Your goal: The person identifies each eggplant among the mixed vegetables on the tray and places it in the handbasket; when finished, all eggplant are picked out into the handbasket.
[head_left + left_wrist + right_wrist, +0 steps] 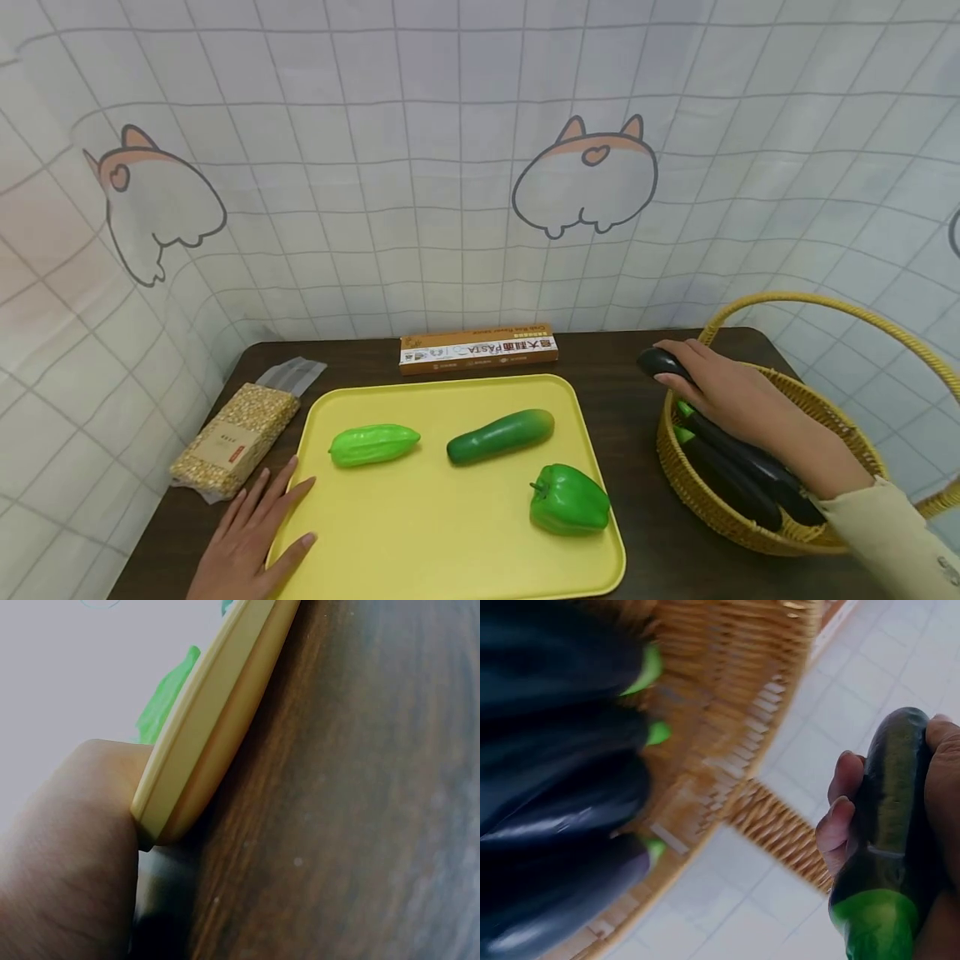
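My right hand [731,392] grips a dark eggplant [892,810] above the left rim of a wicker basket [682,483]. In the right wrist view, fingers and thumb wrap it, and its green cap points down. Several more eggplants [723,475] lie in the basket. My left hand [251,533] rests at the left edge of a yellow tray [420,533], its fingers spread. On the tray lie a light green bitter melon [375,444], a cucumber-like dark green vegetable [501,436] and a green bell pepper [570,500]. The left wrist view shows the tray's side [217,705] beside that hand.
A bag of yellow kernels [236,437] lies left of the tray. Behind the tray is a pasta box [478,348]. The basket's tall handle [847,308] arches up at the right. A tile-patterned curtain [435,167] surrounds the dark wooden table [622,467].
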A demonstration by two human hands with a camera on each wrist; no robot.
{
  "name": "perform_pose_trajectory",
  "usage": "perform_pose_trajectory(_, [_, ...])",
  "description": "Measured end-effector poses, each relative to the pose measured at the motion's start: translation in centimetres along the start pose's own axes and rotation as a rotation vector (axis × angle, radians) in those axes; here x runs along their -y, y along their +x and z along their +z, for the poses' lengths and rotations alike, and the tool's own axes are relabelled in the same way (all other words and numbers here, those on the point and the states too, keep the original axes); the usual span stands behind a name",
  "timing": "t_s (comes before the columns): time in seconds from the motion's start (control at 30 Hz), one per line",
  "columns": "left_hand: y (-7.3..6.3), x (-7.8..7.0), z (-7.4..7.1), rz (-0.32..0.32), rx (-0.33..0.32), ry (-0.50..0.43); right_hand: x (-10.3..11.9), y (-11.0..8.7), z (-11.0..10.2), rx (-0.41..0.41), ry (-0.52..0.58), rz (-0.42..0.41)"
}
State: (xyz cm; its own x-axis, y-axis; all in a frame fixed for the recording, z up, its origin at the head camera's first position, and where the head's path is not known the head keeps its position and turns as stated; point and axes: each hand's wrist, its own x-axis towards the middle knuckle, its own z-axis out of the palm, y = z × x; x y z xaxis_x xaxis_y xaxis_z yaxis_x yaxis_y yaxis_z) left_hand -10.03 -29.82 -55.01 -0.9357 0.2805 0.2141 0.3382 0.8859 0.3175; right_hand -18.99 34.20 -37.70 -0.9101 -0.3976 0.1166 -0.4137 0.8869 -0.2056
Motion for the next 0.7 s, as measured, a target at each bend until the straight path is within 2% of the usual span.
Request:
perform_pose_trajectory(0.37, [-0.2,0.1,0.0,-0.010,0.004,0.004,-2.8,-3.3,0.5,-0.031,-0.054,0.010])
perform_pose_trajectory(0.7, [0.0,0.0,0.1,-0.004,-0.003,0.019,-4.0,-4.2,1.1,-0.086,-0.099,-0.025])
